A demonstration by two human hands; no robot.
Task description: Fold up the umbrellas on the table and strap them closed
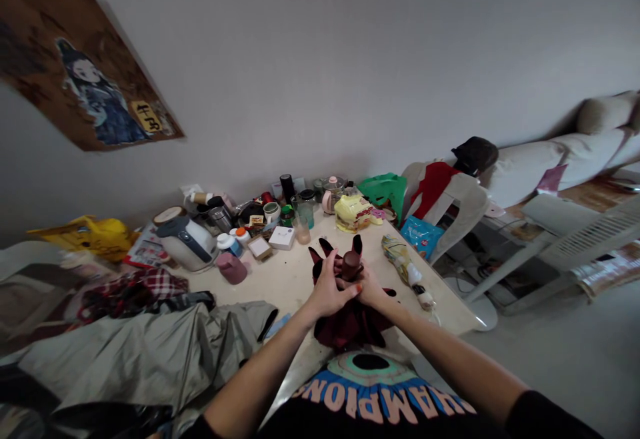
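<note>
I log left hand point(327, 290) and right hand point(371, 287) grasping the maroon umbrella point(345, 330) beside its handle point(351, 264). Judged partly gathered; panels point(357, 244) splay loose around handle.

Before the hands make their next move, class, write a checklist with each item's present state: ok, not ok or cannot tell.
1. Left hand on the dark red umbrella: ok, it grips from the left side.
2. Right hand on it too: ok, it grips from the right side.
3. Handle uncovered: ok, its end shows between the hands.
4. Fabric gathered flat: not ok, flaps splay out around the hands.
5. Closing strap fastened: cannot tell, none can be made out.
6. Patterned bundle out of the way: ok, it lies to the right, apart from the umbrella.
</note>
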